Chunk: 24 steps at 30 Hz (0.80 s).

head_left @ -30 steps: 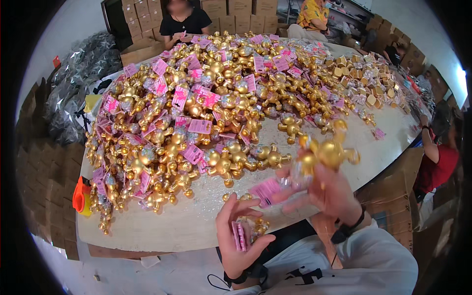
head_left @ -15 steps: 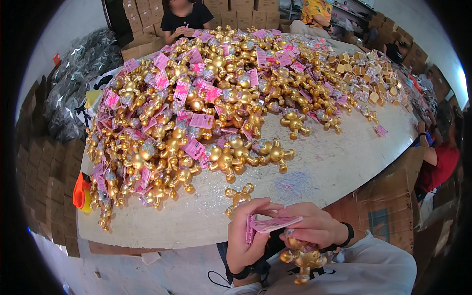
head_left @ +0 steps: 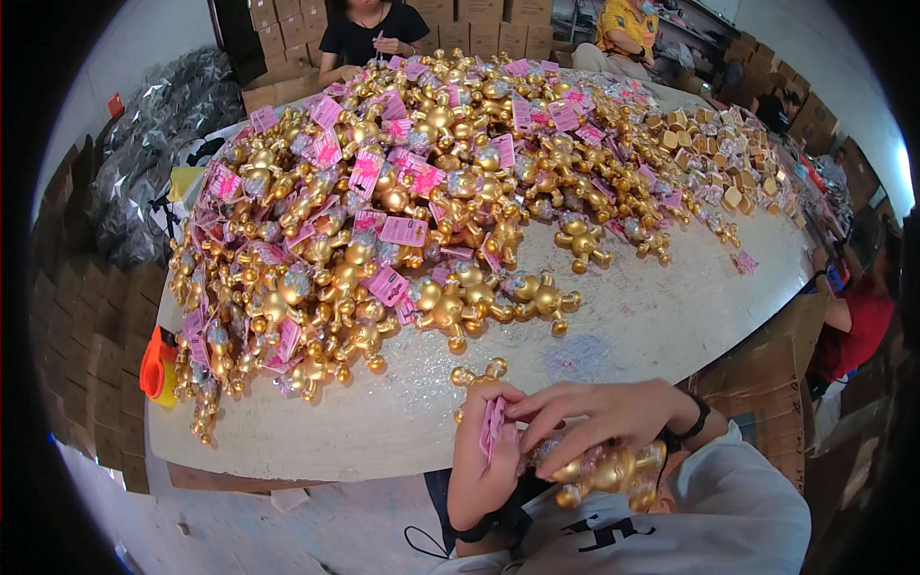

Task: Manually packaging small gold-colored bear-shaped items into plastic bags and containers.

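My left hand (head_left: 479, 465) is closed on a folded pink card (head_left: 492, 426) above my lap, at the table's near edge. My right hand (head_left: 609, 414) reaches across to it, its fingers curled over the top of a shiny gold toy figure (head_left: 609, 470) with rounded limbs. Its thumb and index finger are close to the card. The figure hangs tilted below my right hand, its upper end hidden by the fingers and clear plastic. Another gold figure (head_left: 479, 372) lies on the table just beyond my left hand, partly covered by it.
A large heap of gold figures with pink cards (head_left: 402, 232) covers much of the pale table (head_left: 652, 316). Gold pieces in clear wrap (head_left: 733, 158) lie at the far right. An orange and yellow tape dispenser (head_left: 158, 369) stands at the left edge. Several people work around the table.
The pink card has gone from spread open to folded in my left hand. My right hand has moved over the gold figure, which has swung from upright to tilted sideways.
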Available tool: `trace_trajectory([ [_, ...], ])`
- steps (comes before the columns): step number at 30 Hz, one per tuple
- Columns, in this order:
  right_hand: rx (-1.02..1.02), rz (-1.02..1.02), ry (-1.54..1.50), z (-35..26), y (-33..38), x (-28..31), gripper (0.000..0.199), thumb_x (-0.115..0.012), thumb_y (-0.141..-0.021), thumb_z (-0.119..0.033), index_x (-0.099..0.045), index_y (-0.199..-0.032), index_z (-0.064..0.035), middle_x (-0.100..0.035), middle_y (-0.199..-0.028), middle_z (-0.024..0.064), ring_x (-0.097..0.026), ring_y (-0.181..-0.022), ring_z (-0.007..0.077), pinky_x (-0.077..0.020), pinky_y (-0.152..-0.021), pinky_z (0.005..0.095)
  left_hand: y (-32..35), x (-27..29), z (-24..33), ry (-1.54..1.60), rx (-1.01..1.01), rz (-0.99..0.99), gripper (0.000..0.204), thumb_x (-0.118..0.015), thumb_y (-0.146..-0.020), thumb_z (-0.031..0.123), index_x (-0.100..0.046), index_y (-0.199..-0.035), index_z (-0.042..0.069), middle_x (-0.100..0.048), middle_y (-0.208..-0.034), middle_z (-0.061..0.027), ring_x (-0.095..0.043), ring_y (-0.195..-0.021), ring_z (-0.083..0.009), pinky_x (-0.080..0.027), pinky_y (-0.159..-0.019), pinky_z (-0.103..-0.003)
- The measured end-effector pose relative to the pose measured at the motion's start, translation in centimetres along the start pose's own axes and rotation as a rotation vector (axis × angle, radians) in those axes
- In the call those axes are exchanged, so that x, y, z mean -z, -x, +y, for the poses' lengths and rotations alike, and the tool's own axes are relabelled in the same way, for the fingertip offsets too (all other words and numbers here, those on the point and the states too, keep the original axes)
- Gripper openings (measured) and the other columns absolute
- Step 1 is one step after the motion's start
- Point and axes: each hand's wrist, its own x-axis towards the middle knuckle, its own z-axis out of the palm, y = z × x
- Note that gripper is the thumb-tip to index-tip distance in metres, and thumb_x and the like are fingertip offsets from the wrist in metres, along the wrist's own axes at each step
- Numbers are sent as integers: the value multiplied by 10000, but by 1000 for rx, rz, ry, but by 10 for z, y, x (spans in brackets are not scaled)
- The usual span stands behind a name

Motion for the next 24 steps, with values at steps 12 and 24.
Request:
trace_trajectory([
  [12, -565, 138, 717, 90, -24, 92, 381, -575, -820, -34, -555, -1192, -116, -577, -1192, 67, -479, -1144, 274, -360, -981, 397, 6, 16, 13, 298, 94, -226, 357, -400, -939, -4, -258, -1263, 45, -577, -1039, -186, -554, -1091, -254, -558, -699, -282],
  [24, -381, 316, 1319, 133, -17, 90, 181, -601, -751, 4, -580, -909, -82, -534, -916, 82, -519, -922, 260, -426, -806, 375, -3, 18, 19, 296, 116, -299, 305, -607, -820, -73, -511, -1098, 6, -630, -1077, -177, -624, -903, -172, -494, -649, -217],
])
